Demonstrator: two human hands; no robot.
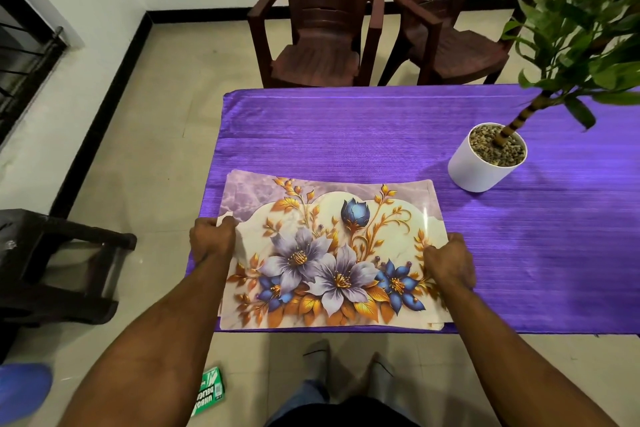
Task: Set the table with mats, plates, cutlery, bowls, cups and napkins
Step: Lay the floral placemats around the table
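Purple table (381,135): both hands (212,240) (450,263) grip floral mats (329,253), stack count unclear.

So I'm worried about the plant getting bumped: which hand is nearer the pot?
Right. The right hand grips the mat's right edge, below-left of the pot; the left hand holds the far edge.

Mats (332,253) on table (346,135), pot (481,166) behind-right.

We are gripping a stack of floral placemats (332,253) at both short edges, left hand (213,239) and right hand (450,262), lying on the purple-clothed surface (346,135) near a white potted plant (485,163).
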